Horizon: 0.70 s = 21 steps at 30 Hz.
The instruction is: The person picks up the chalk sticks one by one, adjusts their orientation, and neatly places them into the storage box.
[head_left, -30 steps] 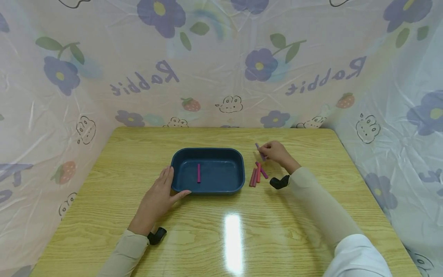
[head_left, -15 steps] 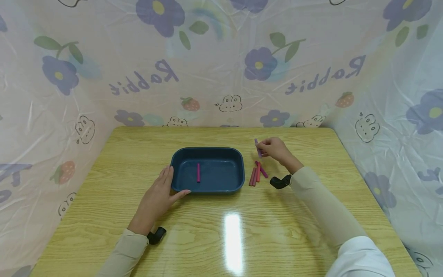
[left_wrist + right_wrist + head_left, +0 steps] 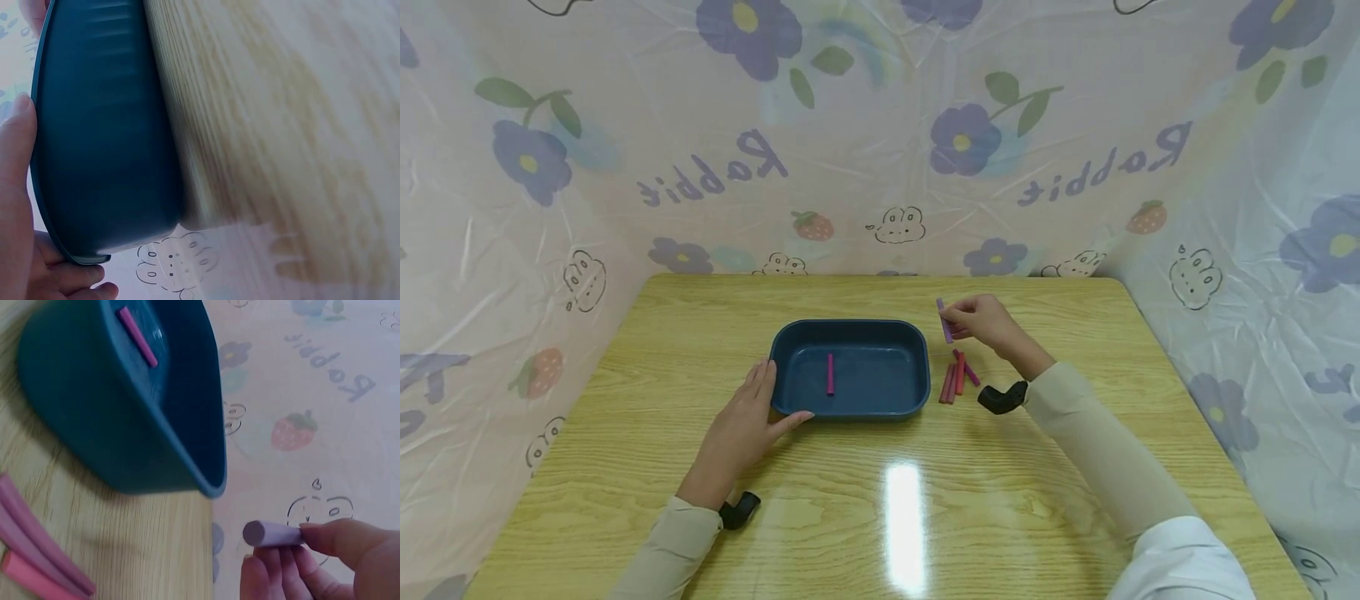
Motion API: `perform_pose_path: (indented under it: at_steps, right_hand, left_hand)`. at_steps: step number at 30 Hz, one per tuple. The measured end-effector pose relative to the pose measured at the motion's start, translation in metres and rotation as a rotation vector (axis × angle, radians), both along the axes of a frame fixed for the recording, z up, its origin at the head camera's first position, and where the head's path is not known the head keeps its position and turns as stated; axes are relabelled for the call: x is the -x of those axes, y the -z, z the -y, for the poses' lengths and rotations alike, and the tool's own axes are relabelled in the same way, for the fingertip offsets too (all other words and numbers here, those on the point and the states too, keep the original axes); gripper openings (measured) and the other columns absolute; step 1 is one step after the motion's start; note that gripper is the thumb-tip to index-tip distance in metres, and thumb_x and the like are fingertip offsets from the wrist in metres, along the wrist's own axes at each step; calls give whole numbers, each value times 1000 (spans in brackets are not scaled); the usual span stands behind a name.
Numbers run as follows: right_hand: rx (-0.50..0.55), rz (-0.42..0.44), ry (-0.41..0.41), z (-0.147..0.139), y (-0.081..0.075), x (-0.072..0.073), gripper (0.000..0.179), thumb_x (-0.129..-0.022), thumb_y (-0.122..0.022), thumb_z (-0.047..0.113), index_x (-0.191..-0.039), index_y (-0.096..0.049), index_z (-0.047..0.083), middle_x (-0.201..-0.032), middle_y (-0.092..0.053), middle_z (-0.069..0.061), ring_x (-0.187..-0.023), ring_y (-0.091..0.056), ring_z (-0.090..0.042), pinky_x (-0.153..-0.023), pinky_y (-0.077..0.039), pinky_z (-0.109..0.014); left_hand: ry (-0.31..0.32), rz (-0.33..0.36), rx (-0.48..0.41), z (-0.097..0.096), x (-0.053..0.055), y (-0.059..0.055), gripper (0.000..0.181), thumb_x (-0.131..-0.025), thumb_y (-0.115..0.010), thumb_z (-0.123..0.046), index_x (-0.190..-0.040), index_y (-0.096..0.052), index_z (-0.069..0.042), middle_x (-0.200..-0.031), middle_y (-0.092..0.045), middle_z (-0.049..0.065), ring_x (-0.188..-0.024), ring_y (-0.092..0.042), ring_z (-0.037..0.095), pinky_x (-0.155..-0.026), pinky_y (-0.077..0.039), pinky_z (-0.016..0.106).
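In the head view my right hand [image 3: 985, 323] pinches a lilac round stick [image 3: 945, 321] between thumb and fingers, right of the bin's far corner. Its flat end shows in the right wrist view, where the lilac stick [image 3: 272, 534] stands apart from the bin. My left hand [image 3: 741, 429] rests against the near left corner of a dark blue rectangular bin [image 3: 850, 414], fingers along the left side, thumb at the front rim. In the left wrist view the thumb [image 3: 20, 131] touches the bin's rim. One magenta stick [image 3: 831, 375] lies inside the bin.
Right of the bin lie two dull-pink sticks [image 3: 951, 385], a coral-red stick [image 3: 960, 374] and a purple stick [image 3: 972, 373] partly under it. The wooden table [image 3: 820, 517] ends at a patterned curtain [image 3: 865, 167] behind and at both sides.
My right hand has lifted the lilac stick and carried it left, toward the bin. The stick has turned more upright. My left hand and the bin stay put.
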State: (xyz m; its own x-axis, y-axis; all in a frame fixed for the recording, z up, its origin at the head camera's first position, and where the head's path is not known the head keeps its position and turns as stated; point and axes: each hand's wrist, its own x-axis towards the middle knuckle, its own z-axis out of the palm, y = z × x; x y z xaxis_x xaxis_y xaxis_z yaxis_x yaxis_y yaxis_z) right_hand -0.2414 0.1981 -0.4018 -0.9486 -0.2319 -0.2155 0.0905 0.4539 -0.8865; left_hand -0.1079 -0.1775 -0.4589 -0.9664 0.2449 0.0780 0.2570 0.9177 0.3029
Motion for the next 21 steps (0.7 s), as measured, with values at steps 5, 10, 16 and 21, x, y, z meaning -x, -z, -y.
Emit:
perform_pose_path:
  at_steps: [5, 10, 16, 21]
  right_hand:
    - [16, 7, -10, 10, -2, -5, 34, -94, -58, 26, -107, -64, -5, -99, -64, -17, -84, -64, -24, -85, -49, -48]
    - [17, 5, -35, 20, -2, -9, 32, -93, -58, 24, -105, -65, -5, -98, -65, -16, -82, -65, -23, -83, -51, -46]
    - [34, 26, -73, 33, -5, -16, 35, -93, -59, 24, -110, -64, -7, -95, -66, -15, -81, -66, -22, -83, -50, -48]
    - [50, 31, -103, 46, -3, -19, 35, -92, -60, 22, -107, -63, -9, -96, -66, -17, -80, -66, -23, -77, -54, -42]
  left_hand:
    - [-2, 3, -8, 0, -1, 0, 102, -82, -52, -66, -148, -14, 1, -151, -16, 20, -139, -15, 32, -105, -27, 50]
    - [-4, 8, -7, 0, -1, 0, 103, -81, -48, -69, -148, -14, 1, -152, -16, 19, -139, -14, 32, -105, -27, 50]
    - [-4, 4, -12, 0, -1, 0, 103, -81, -49, -69, -148, -14, 1, -152, -16, 19, -139, -14, 32, -105, -27, 50]
    - [-7, 4, -21, 0, -1, 0, 102, -82, -52, -66, -148, -14, 1, -152, -16, 19, -139, -14, 32, -105, -26, 51]
